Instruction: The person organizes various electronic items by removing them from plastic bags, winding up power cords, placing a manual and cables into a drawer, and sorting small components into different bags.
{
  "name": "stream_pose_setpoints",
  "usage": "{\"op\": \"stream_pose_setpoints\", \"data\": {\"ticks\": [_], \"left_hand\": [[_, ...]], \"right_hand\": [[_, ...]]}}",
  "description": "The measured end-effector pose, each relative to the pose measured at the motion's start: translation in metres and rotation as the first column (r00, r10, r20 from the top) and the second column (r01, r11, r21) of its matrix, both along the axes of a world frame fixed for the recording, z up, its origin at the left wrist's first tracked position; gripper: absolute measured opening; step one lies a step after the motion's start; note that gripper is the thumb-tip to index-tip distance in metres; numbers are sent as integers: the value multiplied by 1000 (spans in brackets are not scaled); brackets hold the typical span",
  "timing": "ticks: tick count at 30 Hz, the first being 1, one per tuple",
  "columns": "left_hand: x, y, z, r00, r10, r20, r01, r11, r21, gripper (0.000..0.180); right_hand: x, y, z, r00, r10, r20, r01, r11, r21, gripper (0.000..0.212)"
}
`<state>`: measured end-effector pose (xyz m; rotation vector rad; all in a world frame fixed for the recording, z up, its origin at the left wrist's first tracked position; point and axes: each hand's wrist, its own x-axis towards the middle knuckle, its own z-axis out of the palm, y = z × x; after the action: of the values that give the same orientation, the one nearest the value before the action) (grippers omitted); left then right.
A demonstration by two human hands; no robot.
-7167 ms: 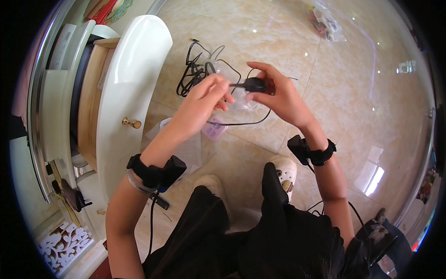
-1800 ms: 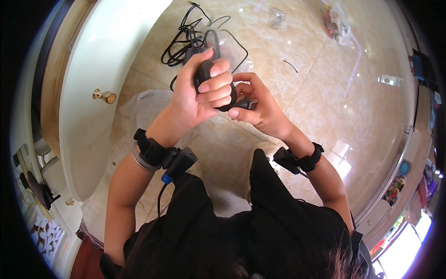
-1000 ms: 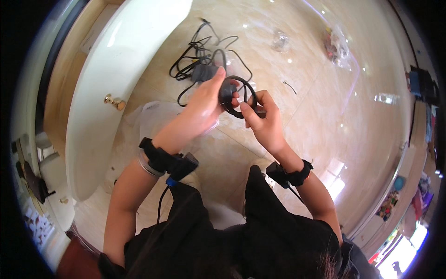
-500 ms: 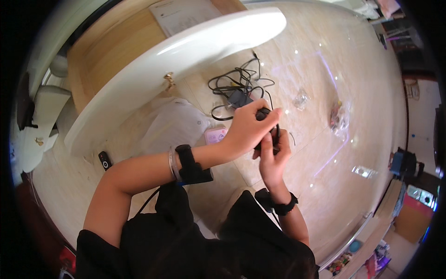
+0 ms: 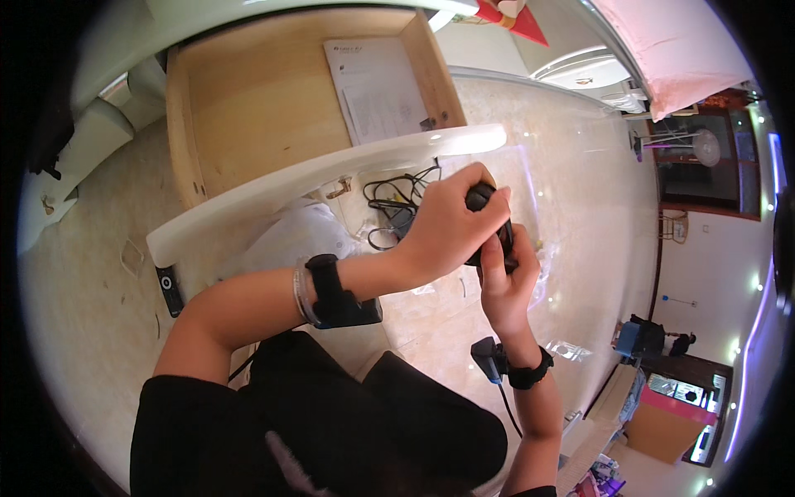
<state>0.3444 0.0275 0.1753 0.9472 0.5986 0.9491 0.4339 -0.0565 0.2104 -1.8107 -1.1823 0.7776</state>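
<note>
My left hand (image 5: 443, 222) comes over from the left, its fingers curled around the upper end of a rounded black thing (image 5: 479, 197). Below it, my right hand (image 5: 507, 286) closes on the lower end of the same thing, the thumb pressed along its side. Fingers cover most of it, so its exact kind does not show. Beyond my left hand, a heap of black cables (image 5: 387, 195) with a dark adapter block (image 5: 403, 219) lies on the floor. Near the cables is a white plastic bag (image 5: 302, 236).
A wooden drawer (image 5: 257, 108) stands pulled out ahead, holding white papers (image 5: 377, 91); its curved white front (image 5: 273, 186) juts over the floor. A black remote (image 5: 170, 290) lies at the left. A pink cloth (image 5: 687, 45) hangs at the far right.
My view has tilted up, showing more of the drawer's inside and the room at right. Both hands keep hold of the black thing and appear slightly farther right.
</note>
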Motion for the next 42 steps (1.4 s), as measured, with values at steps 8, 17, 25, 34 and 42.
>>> {"op": "stream_pose_setpoints", "data": {"ticks": [8,17,25,34,42], "left_hand": [[-45,72,60,994,-73,-83,73,997,3,37],[-73,194,16,750,-430,-503,627,704,333,42],[-49,211,-25,589,-569,-574,733,675,84,48],[-9,208,-58,542,-409,-734,601,799,-1,40],[-9,202,-73,404,-415,-815,705,709,-12,41]], "right_hand": [[-8,79,64,958,223,-180,-235,971,-48,17],[26,194,-8,966,229,-118,-232,973,-11,27],[45,213,-35,942,334,-31,-322,876,-360,34],[64,217,-54,811,539,229,-371,776,-510,60],[69,229,-42,662,718,215,-490,632,-601,45]]}}
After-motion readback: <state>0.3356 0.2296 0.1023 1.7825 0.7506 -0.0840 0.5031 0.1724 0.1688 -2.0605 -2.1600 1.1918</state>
